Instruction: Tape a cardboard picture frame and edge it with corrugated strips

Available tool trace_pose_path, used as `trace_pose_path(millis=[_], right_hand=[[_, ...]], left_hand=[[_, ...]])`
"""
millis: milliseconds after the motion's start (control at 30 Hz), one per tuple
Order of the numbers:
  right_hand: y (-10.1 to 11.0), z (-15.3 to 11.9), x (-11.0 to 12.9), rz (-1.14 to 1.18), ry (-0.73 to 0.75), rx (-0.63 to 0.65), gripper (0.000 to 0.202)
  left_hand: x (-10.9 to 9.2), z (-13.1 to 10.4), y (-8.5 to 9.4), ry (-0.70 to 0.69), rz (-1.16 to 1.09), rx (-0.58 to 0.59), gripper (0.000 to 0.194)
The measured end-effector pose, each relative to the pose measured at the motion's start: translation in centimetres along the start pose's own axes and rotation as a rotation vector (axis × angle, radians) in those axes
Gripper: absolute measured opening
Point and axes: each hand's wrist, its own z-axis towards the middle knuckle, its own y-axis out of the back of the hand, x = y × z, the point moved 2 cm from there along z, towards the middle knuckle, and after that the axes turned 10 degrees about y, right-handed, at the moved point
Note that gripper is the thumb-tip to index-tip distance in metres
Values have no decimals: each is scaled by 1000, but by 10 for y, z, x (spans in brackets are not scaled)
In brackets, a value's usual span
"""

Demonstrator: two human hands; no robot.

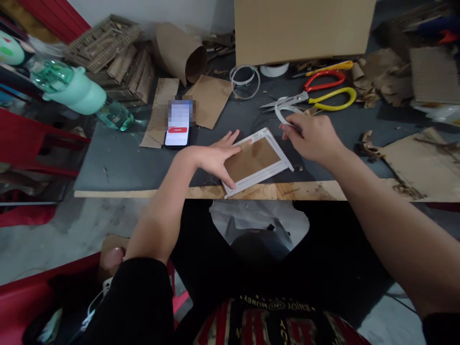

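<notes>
A small brown cardboard panel (251, 158), edged with white tape strips (260, 175), lies at the table's front edge. My left hand (217, 160) rests on its left side, fingers spread and pressing it flat. Some tape ends stick out past the panel's corners. To the right of it, my right hand (312, 136) grips a narrow roll of white tape (282, 112), held just above the table. Behind that hand lie scissors (293, 99) with one red and one yellow handle, blades pointing left.
A phone (178, 129) with a lit screen stands left of the panel, near corrugated cardboard strips (154, 115) and a green bottle (82, 93). Clear tape rings (245, 82) and a large cardboard box (304, 31) are behind. Cardboard scraps (424, 163) cover the right side.
</notes>
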Motion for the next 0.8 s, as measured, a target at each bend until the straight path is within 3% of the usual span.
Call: trace_pose_path(millis=[67,133,200,300,600,700,800], right_hand=[[2,0,2,-14,-21,23,23],[4,1,5,-21,-22,34,22],[5,1,6,-21,-9,36,21],[3,0,4,-30,18,19,22],[-1,-1,-4,-61,52,11,22],[-1,-1,-3,-83,39,24,22],[1,1,-1,-90,26,33,21]], left_hand=[[-16,-4,-2,143,7,65,144],[-34,-6,-4,238,16,166,159],[-48,-6,-7,267,12,214,162],[-59,-3,-10,229,1,172,154],[-61,10,-2,-19,23,47,123],[-48,7,0,-60,-16,-87,110],[-27,6,1,-7,-71,-194,117]])
